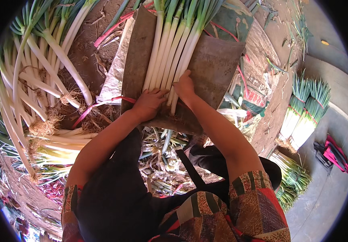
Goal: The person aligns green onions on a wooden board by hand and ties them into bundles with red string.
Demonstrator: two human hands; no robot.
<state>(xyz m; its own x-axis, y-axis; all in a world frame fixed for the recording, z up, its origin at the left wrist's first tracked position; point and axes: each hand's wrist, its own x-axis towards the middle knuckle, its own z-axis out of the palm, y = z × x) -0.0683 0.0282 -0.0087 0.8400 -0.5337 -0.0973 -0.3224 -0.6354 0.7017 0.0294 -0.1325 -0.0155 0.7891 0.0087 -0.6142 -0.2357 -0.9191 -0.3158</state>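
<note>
Several long green onions [166, 58] lie side by side, white ends toward me, on a dark curved sheet [216, 60]. My left hand [150, 105] is closed over the lower white ends at the left of the row and partly covers them. At the right side, my right hand [185, 86] grips a white stalk with bent fingers. One stalk reaches lower than the others, its root end showing between my hands. A red strap [121, 98] runs beside my left wrist.
Loose green onions with shaggy roots [57, 76] are piled at the left. Tied bundles [303, 113] stand on the right, with more bundles [291, 175] below. Peelings [162, 161] cover the ground near my legs. A pink and black item [333, 155] rests on the grey floor.
</note>
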